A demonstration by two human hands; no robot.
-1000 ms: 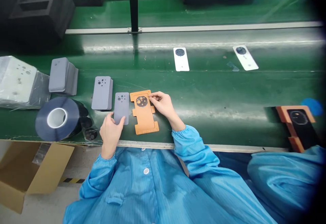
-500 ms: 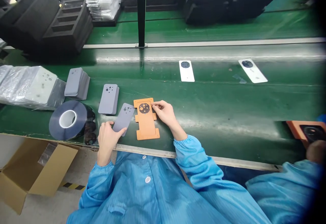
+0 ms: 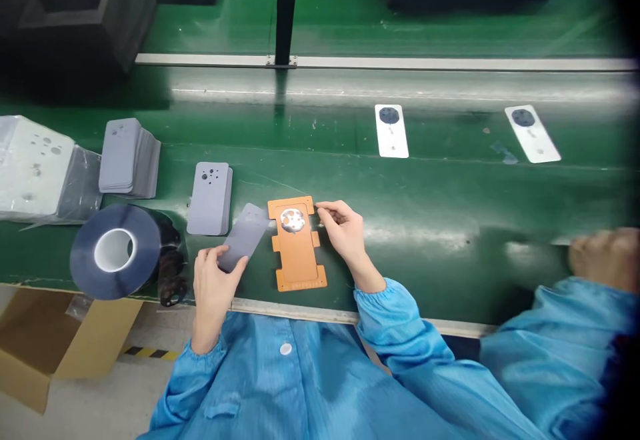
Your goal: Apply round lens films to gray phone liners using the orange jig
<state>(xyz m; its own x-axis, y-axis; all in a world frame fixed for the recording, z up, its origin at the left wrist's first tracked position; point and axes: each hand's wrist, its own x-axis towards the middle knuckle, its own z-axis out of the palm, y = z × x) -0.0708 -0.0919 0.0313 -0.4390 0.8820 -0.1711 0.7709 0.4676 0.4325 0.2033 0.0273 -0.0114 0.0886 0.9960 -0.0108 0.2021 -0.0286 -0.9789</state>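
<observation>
My left hand [image 3: 215, 287] grips a thin grey phone-shaped sheet [image 3: 245, 237] between thumb and fingers, just left of an orange fixture plate [image 3: 299, 257]. A round piece [image 3: 293, 221] with several holes, now shiny silver, sits at the fixture's top. Beside the fixture's upper right corner is my right hand [image 3: 345, 233], its thumb and index fingertips pinched together; whatever they may hold is too small to make out. A stack of grey sheets [image 3: 209, 199] with holes stands behind my left hand.
Another grey stack [image 3: 119, 157], a wrapped white stack [image 3: 37, 167] and a tape roll [image 3: 115, 251] lie left. Two white panels [image 3: 393, 137] [image 3: 536, 140] lie at the back right. A co-worker's hand [image 3: 605, 260] is at the right edge. Black foam trays [image 3: 85, 20] stand back left.
The round piece on the fixture has turned from black to shiny silver. My right hand is slightly farther from it. The view has tilted down, and the co-worker's orange fixture is out of sight.
</observation>
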